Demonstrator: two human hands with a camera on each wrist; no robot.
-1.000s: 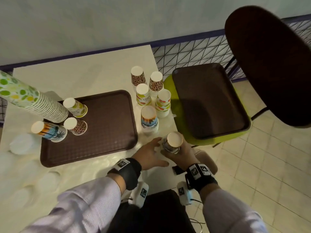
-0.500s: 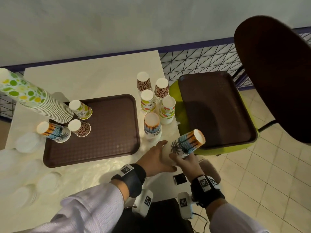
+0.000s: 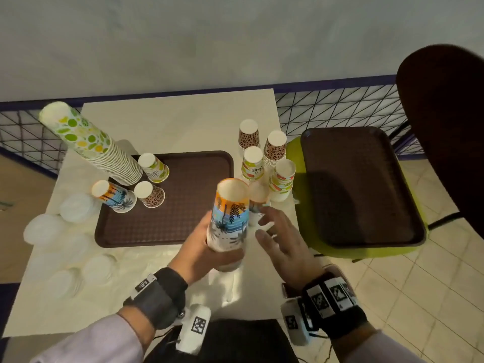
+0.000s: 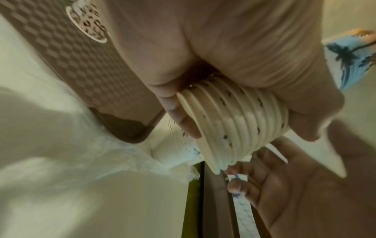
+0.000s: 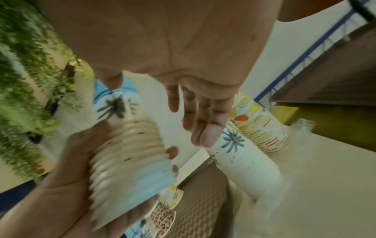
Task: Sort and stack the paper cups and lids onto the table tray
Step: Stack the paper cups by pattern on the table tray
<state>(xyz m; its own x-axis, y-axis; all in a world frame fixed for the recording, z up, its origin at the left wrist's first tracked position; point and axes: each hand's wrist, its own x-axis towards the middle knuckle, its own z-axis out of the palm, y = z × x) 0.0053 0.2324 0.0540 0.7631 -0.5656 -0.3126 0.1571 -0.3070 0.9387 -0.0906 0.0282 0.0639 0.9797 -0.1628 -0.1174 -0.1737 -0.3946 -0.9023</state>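
Note:
My left hand (image 3: pixel 204 247) grips a stack of palm-tree paper cups (image 3: pixel 229 218) by its rims, base up, above the table's front edge beside the brown table tray (image 3: pixel 188 218). The left wrist view shows my fingers (image 4: pixel 179 116) curled round the stacked rims (image 4: pixel 234 122). My right hand (image 3: pixel 272 231) hovers open just right of the stack with fingers spread and holds nothing. Its fingertips (image 5: pixel 205 136) lie near a second palm-tree stack (image 3: pixel 258 197) standing on the table. On the tray stand a tall leaning lime-print stack (image 3: pixel 89 142) and three short cups (image 3: pixel 149 193).
Leopard (image 3: pixel 248 134), summer-print (image 3: pixel 252 163) and fruit-print (image 3: pixel 282 179) cup stacks stand right of the tray. White lids (image 3: pixel 76 206) lie at the table's left. A second brown tray (image 3: pixel 361 184) rests on a green chair (image 3: pixel 296 155) to the right, beside a dark chair back (image 3: pixel 445 127).
Both hands were on the palm-tree stack near the table edge. The right hand lifted and tilted it, then let go; the left hand now holds it raised, base up.

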